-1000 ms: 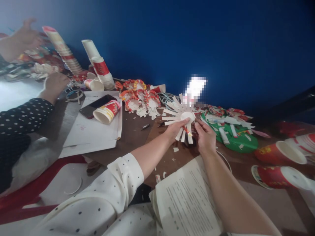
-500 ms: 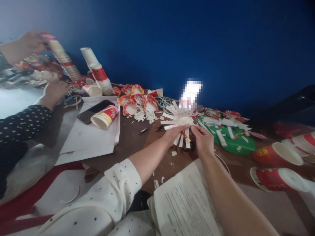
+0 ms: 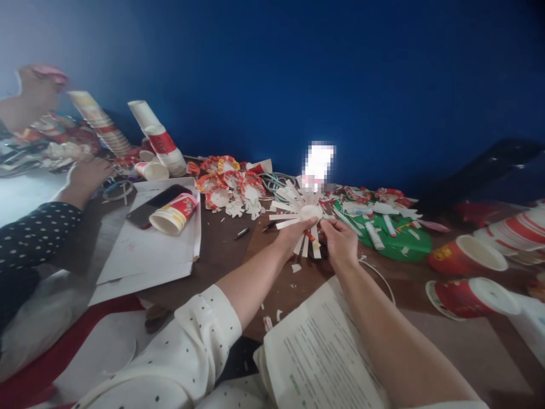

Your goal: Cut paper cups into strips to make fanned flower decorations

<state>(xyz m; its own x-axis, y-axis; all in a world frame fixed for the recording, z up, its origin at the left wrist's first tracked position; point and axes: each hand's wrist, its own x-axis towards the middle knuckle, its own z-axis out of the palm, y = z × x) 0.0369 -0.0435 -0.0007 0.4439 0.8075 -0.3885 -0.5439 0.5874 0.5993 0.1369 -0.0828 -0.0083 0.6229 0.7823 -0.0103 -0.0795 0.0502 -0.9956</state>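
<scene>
A paper cup cut into strips (image 3: 309,213) is splayed out like a flower, white inside up, in front of me over the table. My left hand (image 3: 297,233) is closed on its lower left side, thumb near the round base. One strip below the thumb is folded, showing its red and yellow printed side. My right hand (image 3: 340,238) is closed at the cup's right side, fingertips pinched on what looks like a strip there; the fingers partly hide it. Behind the cut cup stands a bright, blurred-out screen (image 3: 319,165).
Left are finished cut cups (image 3: 232,182), a printed cup (image 3: 174,214), a phone (image 3: 147,210) on a white box (image 3: 128,261), and stacked cups (image 3: 164,147). Right are a green plate (image 3: 411,247) with scraps and tubes, and more cups (image 3: 468,255). A co-worker's hand (image 3: 40,94) holds something pink.
The view has shifted slightly. My hands keep hold of the cut cup in much the same pose. At far left, the co-worker's raised hand has moved away from the cup stack with a pink piece.
</scene>
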